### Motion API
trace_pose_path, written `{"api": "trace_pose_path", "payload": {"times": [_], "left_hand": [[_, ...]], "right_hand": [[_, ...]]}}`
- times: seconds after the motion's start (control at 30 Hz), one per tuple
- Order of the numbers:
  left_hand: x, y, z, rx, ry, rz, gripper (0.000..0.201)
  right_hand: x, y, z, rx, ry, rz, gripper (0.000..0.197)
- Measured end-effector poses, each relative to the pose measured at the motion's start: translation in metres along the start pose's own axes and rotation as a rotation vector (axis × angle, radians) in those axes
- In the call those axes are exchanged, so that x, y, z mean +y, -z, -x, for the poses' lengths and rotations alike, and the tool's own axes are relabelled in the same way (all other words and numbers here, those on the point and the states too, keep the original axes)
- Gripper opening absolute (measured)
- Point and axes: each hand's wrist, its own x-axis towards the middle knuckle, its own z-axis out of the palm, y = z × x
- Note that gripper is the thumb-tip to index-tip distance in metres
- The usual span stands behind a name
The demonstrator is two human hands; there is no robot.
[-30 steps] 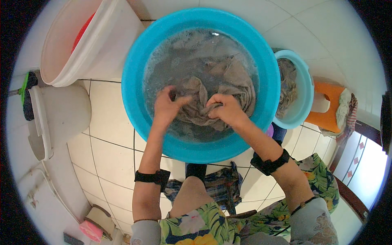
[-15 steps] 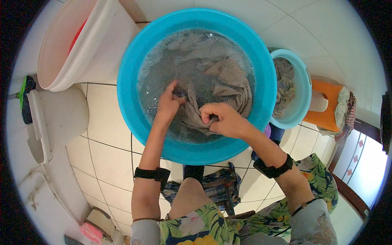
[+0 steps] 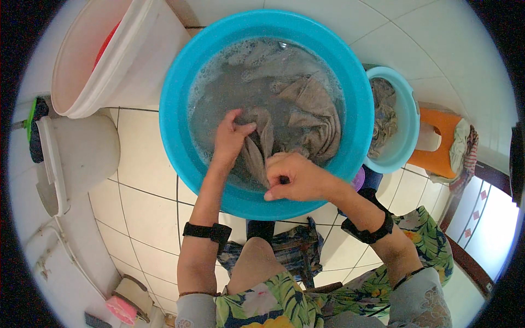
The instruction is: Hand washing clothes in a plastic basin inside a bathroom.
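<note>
While the left hand (image 3: 231, 138) spreads, thumb apart, the right hand (image 3: 290, 177) curls; whether it pinches cloth cannot be told. Grey-brown cloth (image 3: 317, 123): in blue tub (image 3: 174, 109), bulk rightward; narrow fold (image 3: 264, 132), long axis far to near, toward right hand. Near rim (image 3: 251, 209) beside that hand; open water (image 3: 212, 99) leftward.

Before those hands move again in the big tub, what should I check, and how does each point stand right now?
1. Cloth lies within the blue tub: ok.
2. Cloth fully underwater: not ok, folds rise above the cloudy water.
3. Left hand clear of the cloth: cannot tell; it is open close by a fold.
4. Right hand has a firm grip: cannot tell; its fingers curl at the cloth.
5. Black armbands out of the water: ok, both outside the tub.
</note>
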Motion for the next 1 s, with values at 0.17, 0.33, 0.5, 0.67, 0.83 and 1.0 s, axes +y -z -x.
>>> {"api": "trace_pose_path", "payload": {"times": [0.17, 0.33, 0.5, 0.67, 0.83, 1.0], "left_hand": [[0.006, 0.001, 0.006, -0.098, -0.029, -0.155, 0.024], [0.064, 0.017, 0.035, -0.049, -0.054, 0.05, 0.01], [0.151, 0.04, 0.074, -0.089, -0.183, 0.099, 0.008], [0.202, 0.056, 0.1, -0.06, -0.379, 0.206, 0.007], [0.224, 0.067, 0.105, 0.081, -0.453, 0.393, 0.012], [0.195, 0.078, 0.071, 0.074, -0.479, 0.608, 0.012]], "right_hand": [[-0.004, -0.005, 0.001, -0.074, -0.051, -0.084, 0.031], [-0.003, 0.008, 0.008, 0.112, -0.194, -0.114, 0.044], [0.023, 0.014, 0.004, 0.267, -0.228, -0.1, 0.112], [0.046, 0.018, -0.016, 0.237, -0.134, 0.181, 0.121], [0.051, 0.0, -0.044, 0.227, -0.098, 0.347, 0.104], [0.056, 0.016, -0.055, 0.391, -0.335, -0.125, 0.045]]}}
